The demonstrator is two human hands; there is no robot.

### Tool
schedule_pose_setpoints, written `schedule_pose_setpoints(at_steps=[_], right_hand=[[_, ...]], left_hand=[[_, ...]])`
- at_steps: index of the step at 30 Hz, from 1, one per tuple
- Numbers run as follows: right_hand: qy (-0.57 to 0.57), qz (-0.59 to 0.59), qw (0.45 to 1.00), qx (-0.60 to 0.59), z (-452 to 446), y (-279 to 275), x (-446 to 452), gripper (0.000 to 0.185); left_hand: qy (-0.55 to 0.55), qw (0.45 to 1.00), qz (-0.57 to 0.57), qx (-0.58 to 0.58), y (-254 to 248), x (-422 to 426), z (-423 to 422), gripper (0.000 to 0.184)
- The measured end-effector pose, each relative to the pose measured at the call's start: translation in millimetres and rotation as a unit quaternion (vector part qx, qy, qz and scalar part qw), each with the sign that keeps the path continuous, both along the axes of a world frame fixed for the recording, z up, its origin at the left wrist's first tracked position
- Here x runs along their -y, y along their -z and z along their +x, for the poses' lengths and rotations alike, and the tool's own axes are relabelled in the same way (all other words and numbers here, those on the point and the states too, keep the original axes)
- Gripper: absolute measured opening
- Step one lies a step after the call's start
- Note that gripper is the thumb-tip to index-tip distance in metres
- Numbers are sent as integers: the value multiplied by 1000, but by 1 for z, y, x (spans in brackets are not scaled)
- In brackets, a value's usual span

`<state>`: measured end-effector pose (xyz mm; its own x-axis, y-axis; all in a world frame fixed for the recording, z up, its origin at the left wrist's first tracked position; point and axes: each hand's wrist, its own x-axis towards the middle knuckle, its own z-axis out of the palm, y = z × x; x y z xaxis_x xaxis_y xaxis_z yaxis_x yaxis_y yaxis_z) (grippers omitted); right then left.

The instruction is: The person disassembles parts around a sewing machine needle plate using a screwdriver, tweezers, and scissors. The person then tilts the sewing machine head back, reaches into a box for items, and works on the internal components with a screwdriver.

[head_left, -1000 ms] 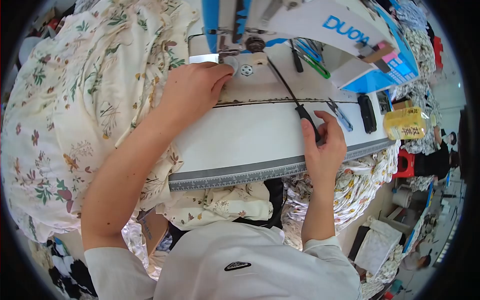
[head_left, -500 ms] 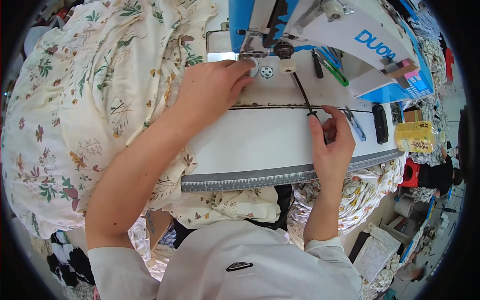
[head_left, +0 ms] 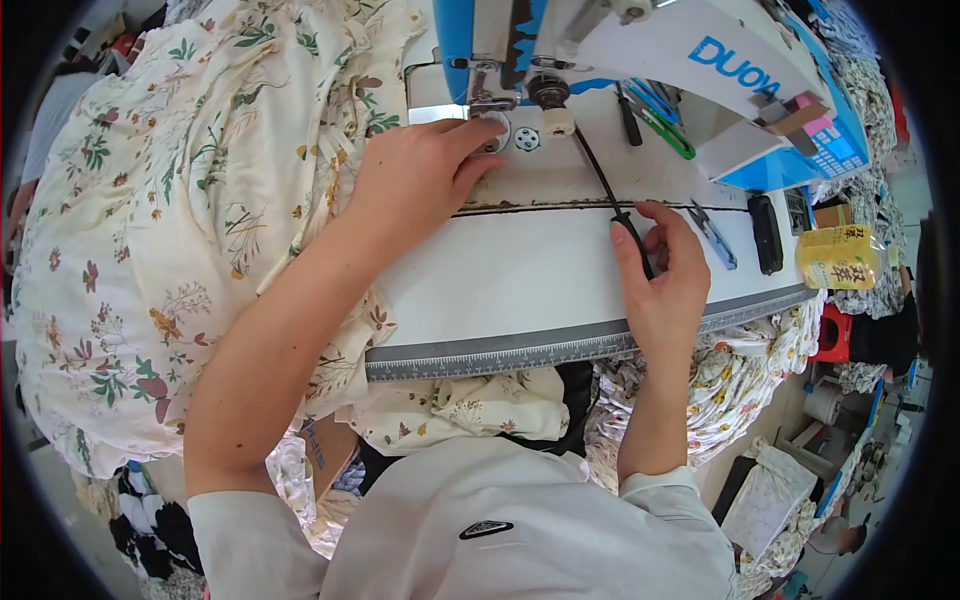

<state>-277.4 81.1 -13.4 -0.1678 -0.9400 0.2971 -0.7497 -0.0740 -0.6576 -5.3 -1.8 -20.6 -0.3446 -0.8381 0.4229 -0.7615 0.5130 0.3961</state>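
Note:
My left hand (head_left: 425, 170) rests at the sewing machine's needle area, its fingers stretched out and the thumb apart from the index finger. The index fingertip is at a round, pale metal part (head_left: 497, 132); whatever lies beneath the hand is hidden. Beside that part is a small round plate with dark holes (head_left: 526, 139). In my right hand (head_left: 672, 265) is the handle of a black screwdriver (head_left: 598, 172), between thumb and fingers. Its thin shaft points away from me, toward a white knob (head_left: 557, 122) under the machine head (head_left: 690, 80).
Cream floral fabric (head_left: 190, 230) covers the left side. A ruler strip (head_left: 500, 362) edges the table. Green-handled (head_left: 668, 135) and blue-handled tools lie behind, with snips (head_left: 713, 238), a black case (head_left: 765, 235) and a yellow bottle (head_left: 838, 257) at right.
The whole view has shifted slightly. My right hand and the screwdriver have moved a little up in the picture; the left thumb and index finger look a bit farther apart.

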Motion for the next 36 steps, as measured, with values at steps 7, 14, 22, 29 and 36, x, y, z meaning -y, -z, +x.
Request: schedule_pose_setpoints(at_steps=[7, 14, 22, 29, 36], right_hand=[[-6, -6, 1000, -11, -2, 0, -2, 36], [-12, -13, 999, -32, -1, -1, -2, 33], [-21, -20, 999, -40, 1, 0, -1, 33], [-17, -15, 999, -33, 0, 1, 0, 34], [-6, -30, 996, -85, 1, -1, 0, 32]], left_hand=[[15, 999, -12, -30, 3, 5, 0, 15], [-24, 999, 27, 36, -2, 2, -1, 13], [7, 999, -18, -41, 0, 5, 0, 17], [-4, 1000, -18, -8, 3, 4, 2, 16], [79, 995, -57, 38, -2, -16, -14, 16]])
